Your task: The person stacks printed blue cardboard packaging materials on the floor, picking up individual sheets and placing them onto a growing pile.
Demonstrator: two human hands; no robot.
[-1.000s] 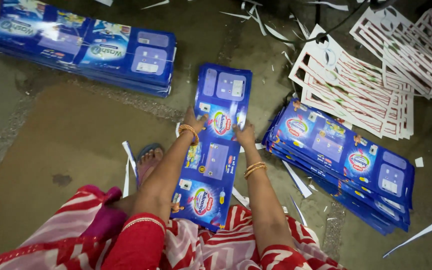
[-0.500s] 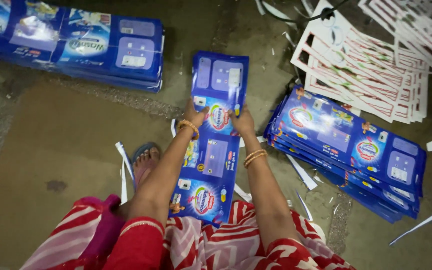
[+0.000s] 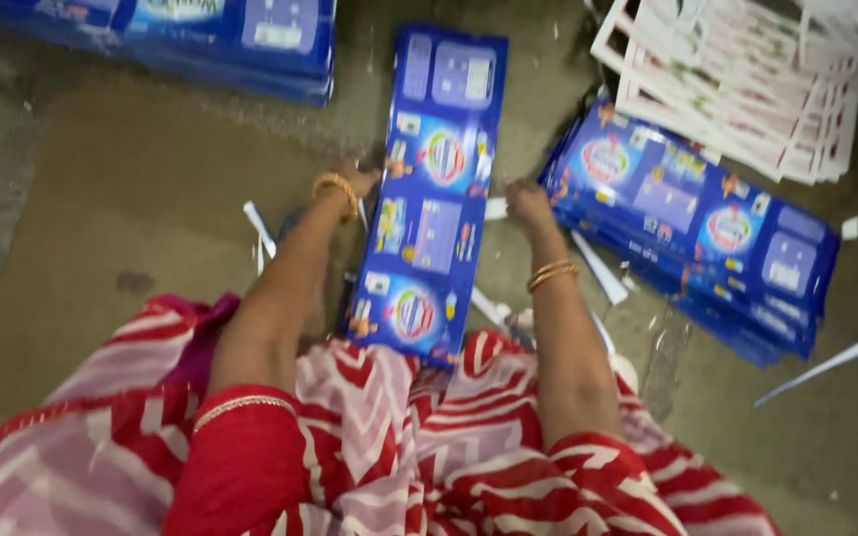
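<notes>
Here, in the head view, I hold a long blue printed carton sheet (image 3: 433, 194) that runs from my lap up to the top middle of the frame. My left hand (image 3: 357, 181) sits at its left edge, fingers closed on that edge as far as the blur lets me judge. My right hand (image 3: 526, 203) is just off the right edge, curled; I cannot tell whether its fingers grip the sheet or only touch it. To the right lies a fanned stack of blue sheets (image 3: 692, 223) on the floor (image 3: 121, 218), and another blue stack (image 3: 201, 40) crosses the upper left. White punched-out frames (image 3: 737, 89) pile up in the upper right, with paper strips (image 3: 816, 369) scattered about. I judge that I am squaring up one sheet for handling; setting it down cleanly would call for a firm hold on both edges.
</notes>
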